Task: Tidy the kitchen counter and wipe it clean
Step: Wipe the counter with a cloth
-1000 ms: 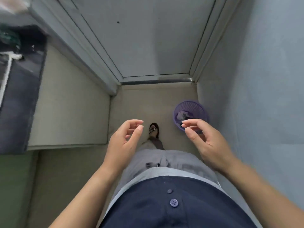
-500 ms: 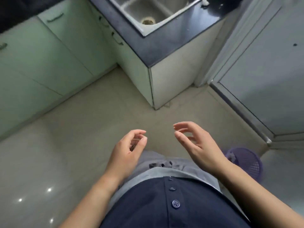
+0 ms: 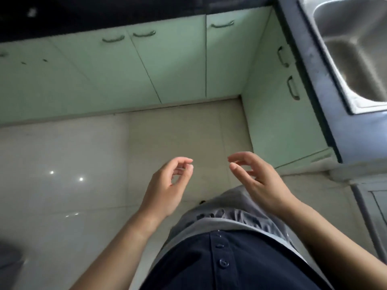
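The view has swung left since half a second ago, losing the purple basket and bringing the sink (image 3: 343, 59) to upper right, the dark counter (image 3: 314, 86) running lengthwise down the right edge above green cabinets (image 3: 167, 65), while left hand (image 3: 165, 187) and right hand (image 3: 259, 181) hover half-curled, empty, apart.

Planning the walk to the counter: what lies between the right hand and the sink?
In the head view, only bare floor tile and the green cabinet front separate the right hand from the sink; nothing blocks the way.
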The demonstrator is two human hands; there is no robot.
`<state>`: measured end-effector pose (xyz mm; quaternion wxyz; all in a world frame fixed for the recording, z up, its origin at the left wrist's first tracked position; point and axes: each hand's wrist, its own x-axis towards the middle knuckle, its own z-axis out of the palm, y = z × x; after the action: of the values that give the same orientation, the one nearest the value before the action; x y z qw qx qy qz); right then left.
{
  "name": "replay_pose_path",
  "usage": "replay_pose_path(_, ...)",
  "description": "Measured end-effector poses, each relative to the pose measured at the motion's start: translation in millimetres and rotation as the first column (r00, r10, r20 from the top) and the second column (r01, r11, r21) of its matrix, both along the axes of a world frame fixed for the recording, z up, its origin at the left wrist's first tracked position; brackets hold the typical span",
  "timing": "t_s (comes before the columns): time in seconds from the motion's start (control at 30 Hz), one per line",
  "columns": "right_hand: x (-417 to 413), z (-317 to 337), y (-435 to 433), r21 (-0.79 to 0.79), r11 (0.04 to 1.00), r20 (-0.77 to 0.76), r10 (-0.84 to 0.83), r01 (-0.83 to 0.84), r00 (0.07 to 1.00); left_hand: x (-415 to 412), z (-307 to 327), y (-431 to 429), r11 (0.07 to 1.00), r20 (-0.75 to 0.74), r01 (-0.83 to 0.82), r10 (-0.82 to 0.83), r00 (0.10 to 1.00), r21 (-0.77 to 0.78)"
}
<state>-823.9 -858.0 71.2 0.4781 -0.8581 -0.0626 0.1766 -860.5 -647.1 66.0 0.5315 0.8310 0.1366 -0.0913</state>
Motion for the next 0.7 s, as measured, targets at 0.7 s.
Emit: replay_pose_path(0.7, 424.1, 4.1, 193.3, 0.02, 0.982, 0.096, 0.187, -0.19, 0.978, 369.9, 5.4, 190.2, 0.98, 0.089, -0.132, 0.12, 0.989, 0.148)
